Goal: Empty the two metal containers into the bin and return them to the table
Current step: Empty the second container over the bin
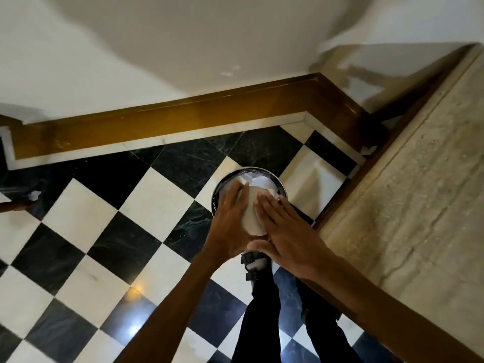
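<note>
I hold a pale, blurred metal container between both palms, tipped mouth-down over the bin. My left hand presses its left side and my right hand lies flat on its right side. Below it on the checkered floor stands a round dark bin with a shiny metal rim, holding crumpled white paper. The container's mouth and inside are hidden. No second container is in view.
A beige stone table top runs along the right, close to the bin. A brown skirting board and white wall close off the back. Paper scraps lie on the floor at the left and by the table corner. My legs stand just behind the bin.
</note>
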